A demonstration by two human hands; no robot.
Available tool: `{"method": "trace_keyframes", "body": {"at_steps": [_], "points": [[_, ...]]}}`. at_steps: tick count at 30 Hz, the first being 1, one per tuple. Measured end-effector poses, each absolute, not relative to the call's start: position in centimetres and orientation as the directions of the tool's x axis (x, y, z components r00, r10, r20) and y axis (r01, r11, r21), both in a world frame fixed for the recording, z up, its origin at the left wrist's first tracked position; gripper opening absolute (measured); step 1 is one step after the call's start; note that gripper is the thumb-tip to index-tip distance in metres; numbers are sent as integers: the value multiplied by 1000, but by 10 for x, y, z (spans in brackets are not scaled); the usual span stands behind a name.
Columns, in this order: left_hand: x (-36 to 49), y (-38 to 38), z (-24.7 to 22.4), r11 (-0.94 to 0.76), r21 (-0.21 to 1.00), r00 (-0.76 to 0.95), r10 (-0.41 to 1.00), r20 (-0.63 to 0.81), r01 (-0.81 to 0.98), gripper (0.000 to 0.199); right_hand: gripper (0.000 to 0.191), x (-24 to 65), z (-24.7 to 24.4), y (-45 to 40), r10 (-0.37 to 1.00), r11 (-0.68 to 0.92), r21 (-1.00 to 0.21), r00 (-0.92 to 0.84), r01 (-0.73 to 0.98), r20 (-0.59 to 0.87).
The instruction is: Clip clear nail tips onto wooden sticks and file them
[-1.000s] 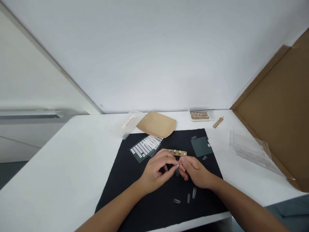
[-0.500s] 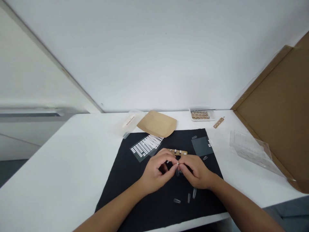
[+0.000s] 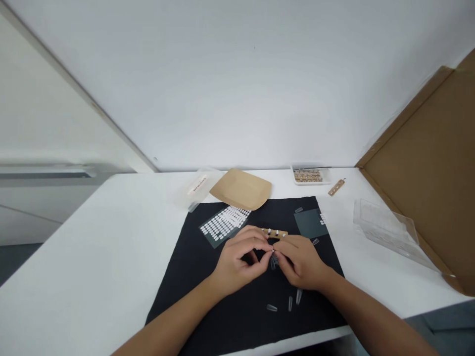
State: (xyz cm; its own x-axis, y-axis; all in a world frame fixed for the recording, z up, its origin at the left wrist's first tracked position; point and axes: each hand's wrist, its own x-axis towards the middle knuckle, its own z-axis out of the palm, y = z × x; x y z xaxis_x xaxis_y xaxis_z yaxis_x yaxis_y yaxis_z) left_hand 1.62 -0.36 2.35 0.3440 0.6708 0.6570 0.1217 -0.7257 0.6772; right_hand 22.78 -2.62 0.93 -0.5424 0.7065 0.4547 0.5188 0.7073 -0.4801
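Note:
Over the black cloth (image 3: 222, 316), my left hand (image 3: 243, 257) and my right hand (image 3: 300, 262) meet fingertip to fingertip. Both are pinched closed on a tiny shiny piece (image 3: 273, 250), too small to name. Just beyond the fingers lies a wooden strip (image 3: 278, 233) with small white pads on dark studs, its left end hidden by my left hand. Clear nail tips (image 3: 272, 308) are scattered on the cloth nearer to me, and some show beneath my fingers. To the left is a sheet of white oval stickers (image 3: 218, 227).
A brown paper tray (image 3: 243, 189) sits behind the cloth, beside a clear bag (image 3: 200, 185). Further right are a small box of studded strips (image 3: 310, 176), a loose strip (image 3: 337, 187), a dark backing sheet (image 3: 310, 223) and a clear plastic case (image 3: 389, 230). A cardboard panel (image 3: 426, 173) stands at right.
My fingertips shift only slightly around the tiny piece, and my right hand turns a little. The things on the table stay where they were.

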Motion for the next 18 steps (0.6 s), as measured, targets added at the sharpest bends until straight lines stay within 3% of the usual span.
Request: {"method": "trace_keyframes", "body": {"at_steps": [3,9,18], "points": [[16,-4,22,-645,758,363,732,576,100,10,19,228,11,-24,675,736,-383,-561,559,479],[11,-8,15,-300,954,440,856,272,-6,6,19,228,19,-21,614,776,-261,-593,575,521],[8,-8,14,-55,998,470,881,52,-8,17,15,234,16,-22,614,760,-149,-622,633,486]]}}
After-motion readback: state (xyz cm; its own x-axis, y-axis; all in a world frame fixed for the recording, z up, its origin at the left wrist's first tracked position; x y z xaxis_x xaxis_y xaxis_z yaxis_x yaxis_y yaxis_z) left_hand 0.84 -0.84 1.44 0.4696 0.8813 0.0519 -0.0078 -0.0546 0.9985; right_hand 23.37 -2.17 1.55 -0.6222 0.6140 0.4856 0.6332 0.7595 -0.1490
